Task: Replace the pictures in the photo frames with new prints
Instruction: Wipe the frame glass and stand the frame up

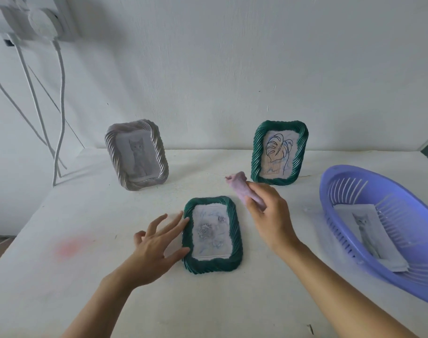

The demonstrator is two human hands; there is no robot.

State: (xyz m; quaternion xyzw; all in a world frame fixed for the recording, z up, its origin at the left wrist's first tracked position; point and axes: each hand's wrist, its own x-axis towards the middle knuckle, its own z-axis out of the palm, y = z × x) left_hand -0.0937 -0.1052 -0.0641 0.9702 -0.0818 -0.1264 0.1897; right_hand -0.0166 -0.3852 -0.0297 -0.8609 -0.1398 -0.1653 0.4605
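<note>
Green twisted-rim frame (213, 264) lies flat and face up on the white table (86, 228), front middle, with a rose print (211, 234) showing inside it. Left hand (154, 242): fingers straight and spread, tips touching the frame's left edge. Right hand (269, 213): fingers curled round a rolled pink cloth (242, 189), held just past the frame's top right corner, free end pointing away from the person. Can't tell if the cloth is clear of the table or brushing it.

My read: front-face wipe on this frame, left hand acting as the stop (a guess from the cloth, nothing else confirms it).

How to do it well:
- Load the left fingertips sideways into the rim before the cloth lands. The frame sits loose on a smooth top and will likely skate.
- Wipe towards the left hand, so the push goes into the stop.
- Light pressure, straight passes top to bottom. The ridged rim will probably snag the cloth end, so stay inside it.
- Keep the right arm low and tucked. The second green frame (256, 157) with a leaf print (278, 152) stands upright just behind the cloth, and a knock would likely tip it.

Others: grey frame (111, 152) with a cat print (137, 152) stands back left. Purple basket (324, 198) at right holds loose cat prints (364, 228), well apart from both hands. For a swap, this frame goes face down first to reach the back.
</note>
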